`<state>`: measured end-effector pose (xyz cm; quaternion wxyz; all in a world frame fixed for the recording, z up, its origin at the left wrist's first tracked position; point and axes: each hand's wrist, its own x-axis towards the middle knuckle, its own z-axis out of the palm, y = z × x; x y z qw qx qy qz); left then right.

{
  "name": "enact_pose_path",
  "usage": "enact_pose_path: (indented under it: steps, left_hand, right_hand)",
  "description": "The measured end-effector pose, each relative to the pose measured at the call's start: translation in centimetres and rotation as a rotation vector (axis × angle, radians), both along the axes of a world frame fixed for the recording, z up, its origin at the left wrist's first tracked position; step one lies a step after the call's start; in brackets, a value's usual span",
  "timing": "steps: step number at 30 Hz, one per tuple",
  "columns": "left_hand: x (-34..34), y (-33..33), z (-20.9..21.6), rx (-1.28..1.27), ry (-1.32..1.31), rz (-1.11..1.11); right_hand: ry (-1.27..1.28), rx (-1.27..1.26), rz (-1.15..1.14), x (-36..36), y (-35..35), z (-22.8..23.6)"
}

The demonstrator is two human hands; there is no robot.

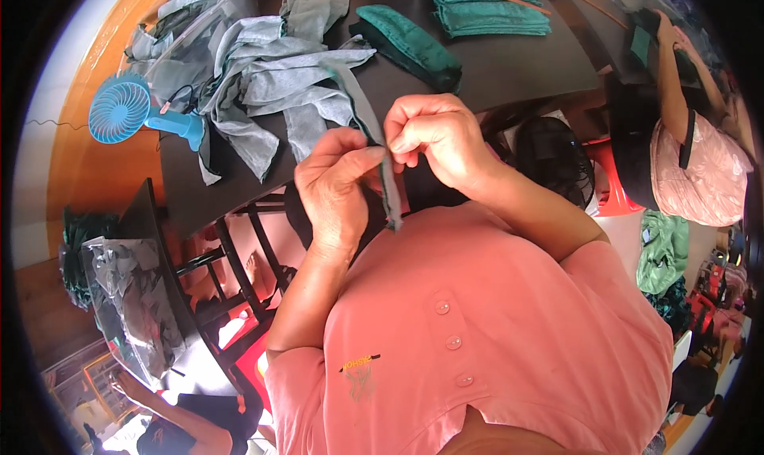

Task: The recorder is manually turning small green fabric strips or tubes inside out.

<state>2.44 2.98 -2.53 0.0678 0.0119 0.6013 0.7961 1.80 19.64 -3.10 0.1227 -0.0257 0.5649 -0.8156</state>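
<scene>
A narrow grey fabric strip with a dark green edge (365, 111) is held up in front of my chest, its lower end hanging toward my shirt. Thumb and fingers of my left hand (336, 183) are closed on the strip about midway along it. My right hand (439, 141) is in a pinch right at the strip's edge, opposite the left thumb; what lies between its fingertips is too small to make out. Beyond my hands, loose grey fabric strips (298, 89) lie heaped on the dark table (509, 69).
Folded green fabric (410, 45) and a stack of green pieces (493, 13) lie farther back. A blue handheld fan (119, 109) stands at the left beside a clear plastic bin (231, 5). A black fan (555, 161) and a red stool (611, 180) are at the right. Other people sit at both sides.
</scene>
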Motion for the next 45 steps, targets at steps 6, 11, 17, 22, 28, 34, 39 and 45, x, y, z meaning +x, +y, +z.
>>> enact_pose_path:
  steps: [6, 11, 17, 22, 28, 34, 39, 45]
  left_hand:
    - [-0.1, -0.5, -0.5, -0.134, 0.213, 0.034]
    - [0.4, -0.9, -1.1, -0.231, 0.213, -0.083]
    - [1.1, -2.1, -2.1, -0.252, 0.227, -0.108]
    - [1.6, -2.6, -1.8, -0.269, 0.247, -0.064]
    - [1.1, -3.2, -1.9, -0.308, 0.517, 0.055]
    - [1.5, -4.1, -1.4, -0.183, 0.345, -0.058]
    - [1.7, -4.0, -1.5, -0.079, 0.204, -0.114]
    - [1.5, -3.2, -1.8, -0.057, 0.207, -0.093]
  right_hand:
    - [0.079, 0.168, 0.011, 0.6, -0.6, 0.7]
    - [0.073, 0.301, 0.082, 0.5, -0.2, 0.9]
    - [0.217, 0.479, 0.045, 0.6, -1.7, 0.0]
    - [0.469, 0.605, -0.017, 1.2, -2.3, -0.4]
    - [0.372, 0.544, 0.022, 2.1, -3.0, 0.1]
    - [0.447, 0.617, -0.07, 2.5, -4.1, 0.7]
    - [0.672, 0.768, -0.106, 2.2, -3.7, 0.1]
    - [0.396, 0.553, -0.09, 2.3, -3.0, 0.4]
